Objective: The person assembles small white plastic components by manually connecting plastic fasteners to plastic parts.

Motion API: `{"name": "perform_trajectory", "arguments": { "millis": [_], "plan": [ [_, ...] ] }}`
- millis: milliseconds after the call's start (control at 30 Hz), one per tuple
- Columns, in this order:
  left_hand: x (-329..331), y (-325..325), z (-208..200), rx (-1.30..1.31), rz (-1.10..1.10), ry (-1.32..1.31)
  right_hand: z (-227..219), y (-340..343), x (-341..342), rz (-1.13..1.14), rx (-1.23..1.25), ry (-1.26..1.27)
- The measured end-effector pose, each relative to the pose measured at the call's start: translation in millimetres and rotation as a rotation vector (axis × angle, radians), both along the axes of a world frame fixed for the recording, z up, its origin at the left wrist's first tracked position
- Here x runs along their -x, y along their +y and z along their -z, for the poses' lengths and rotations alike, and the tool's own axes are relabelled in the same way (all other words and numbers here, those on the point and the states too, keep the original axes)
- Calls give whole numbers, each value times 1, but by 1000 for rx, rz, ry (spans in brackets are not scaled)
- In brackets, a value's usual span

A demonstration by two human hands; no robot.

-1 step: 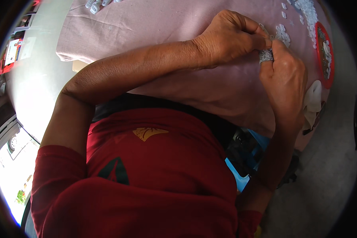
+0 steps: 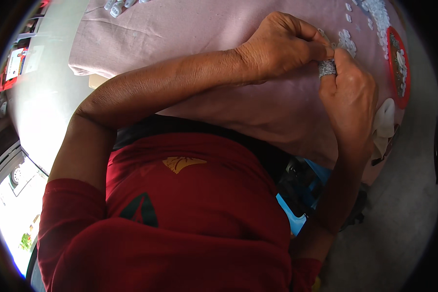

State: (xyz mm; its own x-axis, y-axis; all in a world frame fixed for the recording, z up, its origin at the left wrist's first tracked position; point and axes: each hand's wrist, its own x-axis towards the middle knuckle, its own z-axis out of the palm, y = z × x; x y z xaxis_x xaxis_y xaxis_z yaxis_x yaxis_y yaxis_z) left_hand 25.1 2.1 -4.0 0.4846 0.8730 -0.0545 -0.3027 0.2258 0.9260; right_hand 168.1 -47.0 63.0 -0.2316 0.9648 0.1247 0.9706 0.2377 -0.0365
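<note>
My left hand (image 2: 282,46) and my right hand (image 2: 350,85) meet fingertip to fingertip over the pink cloth (image 2: 204,29). Both are closed in a pinch. A small pale piece (image 2: 322,34) shows at the left fingertips, partly hidden by them; its kind is too small to tell. What the right fingers grip is covered. A grey speckled band (image 2: 327,69) wraps the right thumb. Just beyond the hands lies a small cluster of clear plastic pieces (image 2: 346,43).
A red-rimmed oval tray (image 2: 391,90) with small pieces lies at right, near a long pile of clear pieces (image 2: 377,14). A whitish cloth (image 2: 384,119) rests at the table's right edge. Several larger clear plastic parts (image 2: 117,7) are at the far left.
My right hand and its grey thumb band have shifted very slightly. Otherwise the scene looks the same.
</note>
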Motion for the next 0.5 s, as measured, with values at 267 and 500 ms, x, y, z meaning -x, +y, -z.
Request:
{"name": "perform_trajectory", "arguments": {
  "millis": [267, 500],
  "plan": [
    [-2, 6, -10, 231, -4, -78, -5, -9, 2, 79, -121, 63],
    [-2, 9, -5, 193, 30, -86, 12, -13, 1, 50, -290, 387]
  ]
}}
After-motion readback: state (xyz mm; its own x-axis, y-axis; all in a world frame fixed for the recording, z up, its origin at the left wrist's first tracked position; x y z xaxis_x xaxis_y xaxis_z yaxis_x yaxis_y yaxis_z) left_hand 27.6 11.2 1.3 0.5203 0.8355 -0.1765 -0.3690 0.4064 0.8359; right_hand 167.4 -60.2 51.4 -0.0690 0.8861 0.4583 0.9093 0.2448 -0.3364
